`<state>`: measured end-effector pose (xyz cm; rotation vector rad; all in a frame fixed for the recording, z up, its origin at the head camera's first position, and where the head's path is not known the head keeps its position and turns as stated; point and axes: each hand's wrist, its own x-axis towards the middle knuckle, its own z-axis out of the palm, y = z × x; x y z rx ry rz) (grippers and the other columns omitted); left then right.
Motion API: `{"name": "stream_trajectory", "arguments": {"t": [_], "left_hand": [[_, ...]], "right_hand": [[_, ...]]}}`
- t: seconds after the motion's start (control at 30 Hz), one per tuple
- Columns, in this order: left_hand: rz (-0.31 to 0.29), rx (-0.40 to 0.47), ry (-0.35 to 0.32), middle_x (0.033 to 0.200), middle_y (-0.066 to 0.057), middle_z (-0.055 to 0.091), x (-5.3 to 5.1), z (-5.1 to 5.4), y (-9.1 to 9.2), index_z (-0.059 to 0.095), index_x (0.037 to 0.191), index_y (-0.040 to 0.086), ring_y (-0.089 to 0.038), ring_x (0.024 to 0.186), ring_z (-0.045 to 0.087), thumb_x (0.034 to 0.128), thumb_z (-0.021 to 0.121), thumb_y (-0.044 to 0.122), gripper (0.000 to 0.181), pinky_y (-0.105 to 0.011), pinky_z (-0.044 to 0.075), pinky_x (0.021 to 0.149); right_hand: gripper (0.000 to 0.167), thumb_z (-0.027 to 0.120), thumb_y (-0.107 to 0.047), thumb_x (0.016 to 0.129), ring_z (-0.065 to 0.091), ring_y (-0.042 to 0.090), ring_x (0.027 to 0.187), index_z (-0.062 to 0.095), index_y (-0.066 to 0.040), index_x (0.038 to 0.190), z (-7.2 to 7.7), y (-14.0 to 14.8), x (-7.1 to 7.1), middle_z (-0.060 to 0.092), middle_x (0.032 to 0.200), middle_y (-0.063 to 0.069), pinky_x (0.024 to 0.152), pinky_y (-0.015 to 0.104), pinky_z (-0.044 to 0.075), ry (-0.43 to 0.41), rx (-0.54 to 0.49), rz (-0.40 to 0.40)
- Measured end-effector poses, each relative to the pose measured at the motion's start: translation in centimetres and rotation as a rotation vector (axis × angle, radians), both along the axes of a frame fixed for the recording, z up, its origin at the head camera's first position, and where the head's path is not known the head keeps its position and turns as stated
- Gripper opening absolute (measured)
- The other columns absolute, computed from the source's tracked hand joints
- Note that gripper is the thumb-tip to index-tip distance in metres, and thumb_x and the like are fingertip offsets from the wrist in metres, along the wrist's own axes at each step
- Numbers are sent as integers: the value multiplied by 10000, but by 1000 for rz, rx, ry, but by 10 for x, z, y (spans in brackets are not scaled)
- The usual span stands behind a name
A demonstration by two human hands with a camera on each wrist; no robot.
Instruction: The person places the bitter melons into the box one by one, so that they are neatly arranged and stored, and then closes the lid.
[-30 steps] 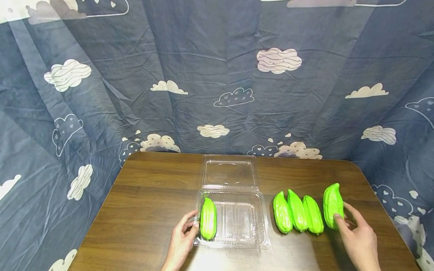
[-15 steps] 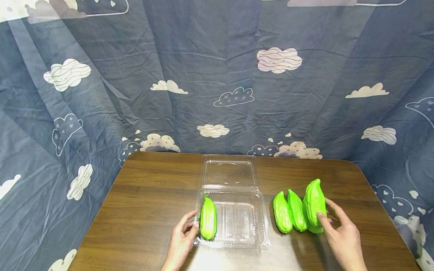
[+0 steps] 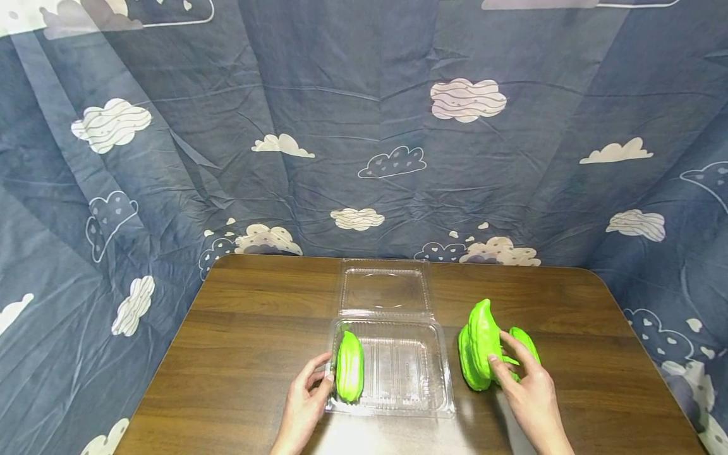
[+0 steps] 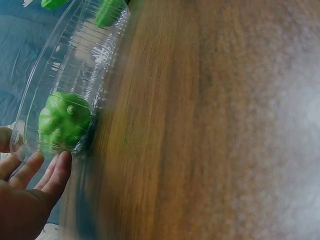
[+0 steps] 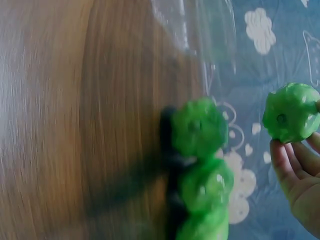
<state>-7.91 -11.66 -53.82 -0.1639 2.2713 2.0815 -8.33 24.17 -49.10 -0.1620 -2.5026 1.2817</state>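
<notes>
While the left hand (image 3: 305,398) pinches the left rim of the clear container (image 3: 398,379), thumb on 1 side and fingers on the other, the right hand (image 3: 529,388) grips the raised fruit (image 3: 483,332) between its thumb and fingers. That green, ridged piece hangs above a row of 3 like it, its narrow tip pointing away; the right wrist view shows it well apart from them. From the head it overlaps the near fruit (image 3: 467,363), which lies near the container's right side without touching it. The middle fruit (image 5: 207,185) is mostly hidden by the right hand in the head view and blurred in the right wrist view. The far fruit (image 3: 526,344) ends the row, partly covered by fingers.

The boxed fruit (image 3: 349,368) lies lengthwise inside the container along its left wall, just beside the left hand. Folded back flat, the lid (image 3: 385,291) lies on the wood-grained table (image 3: 239,354), toward a dark blue backdrop (image 3: 318,183) printed with pale clouds.
</notes>
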Motion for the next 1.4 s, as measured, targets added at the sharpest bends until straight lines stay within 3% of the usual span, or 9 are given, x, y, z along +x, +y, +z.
{"name": "stream_trajectory", "arguments": {"t": [0.37, 0.67, 0.83, 1.1, 1.4], "left_hand": [[-16, 7, 28, 1088, -233, 655, -3, -9, -3, 524, 1368, 35, -239, 673, 599, 969, 585, 27, 403, -227, 415, 488], [-17, 32, 13, 1101, -214, 658, -2, -8, -2, 531, 1379, 91, -205, 638, 585, 968, 607, 79, 418, -216, 411, 476], [-8, 32, -6, 1072, -196, 666, -1, -9, -2, 537, 1378, 107, -167, 580, 544, 963, 615, 86, 422, -212, 403, 465], [-2, 13, -15, 1081, -208, 663, -2, -7, -2, 535, 1374, 82, -220, 656, 592, 968, 595, 49, 412, -213, 408, 489], [1, 0, -18, 1079, -210, 668, -1, -6, -2, 539, 1370, 81, -256, 729, 626, 969, 595, 53, 407, -225, 432, 522]], "right_hand": [[450, 654, -84, 949, 651, 61, 915, 533, -67, 1382, 0, -42, 2, 612, 1215, 209, 741, 187, 522, -22, -252, 163], [443, 668, -25, 921, 674, 161, 893, 556, -58, 1349, -2, -73, 2, 628, 1208, 198, 761, 238, 537, -12, -358, 284], [447, 681, 5, 899, 674, 216, 919, 569, -50, 1328, -7, -88, 2, 620, 1216, 189, 778, 262, 542, -21, -394, 370], [452, 705, 31, 864, 605, 239, 1067, 603, -69, 1293, -16, -111, -4, 647, 1204, 104, 847, 276, 527, -100, -427, 381], [435, 701, -11, 865, 636, 278, 980, 593, -15, 1286, -23, -128, -15, 658, 1156, 159, 790, 277, 542, -188, -351, 409]]}}
